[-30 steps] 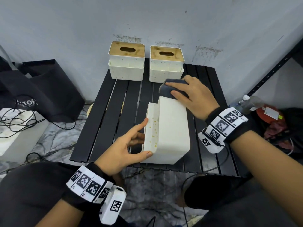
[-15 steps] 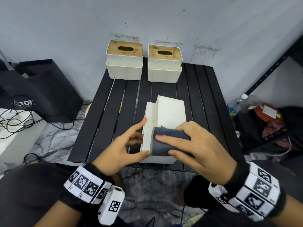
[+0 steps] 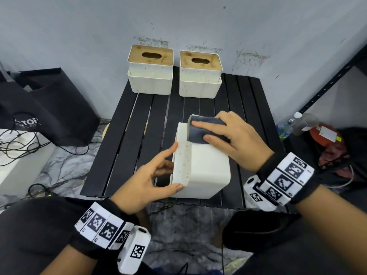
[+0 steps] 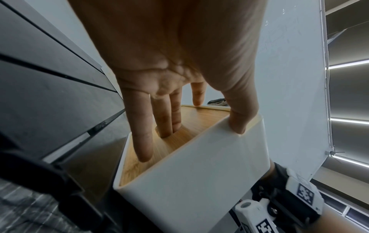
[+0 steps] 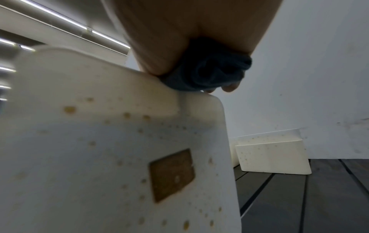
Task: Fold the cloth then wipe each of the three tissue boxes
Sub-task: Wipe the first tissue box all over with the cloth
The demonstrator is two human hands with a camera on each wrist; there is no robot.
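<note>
Fingers of the right hand (image 3: 236, 139) curl over a folded dark cloth (image 3: 200, 132) and press it flat on the far end of the upturned face of a white tissue box (image 3: 206, 169), thumb along the near edge of the fold. That box lies on its side near the front edge of the black slatted table (image 3: 127, 147), its wooden lid turned to the person's left. From the right wrist view the cloth (image 5: 207, 74) bunches under the palm at the box's top edge, and the box wall below it is dotted with yellowish specks and carries a brown square patch; the picture is blurred there, so the patch may be a label.

On the other side, the left hand (image 3: 147, 179) grips the same box: its thumb hooks over the near corner, the forefinger lies along the top edge, and in the left wrist view two fingers (image 4: 165, 119) dip into the slot of the wooden lid (image 4: 199, 119).

Two more tissue boxes stand upright side by side at the back of the table against the wall, the left one (image 3: 150, 70) and the right one (image 3: 200, 74), each with a slotted wooden top. Beside the table, a black bag (image 3: 45, 108) sits on the floor to the left, and a clear bottle (image 3: 299, 122) lies to the right.
</note>
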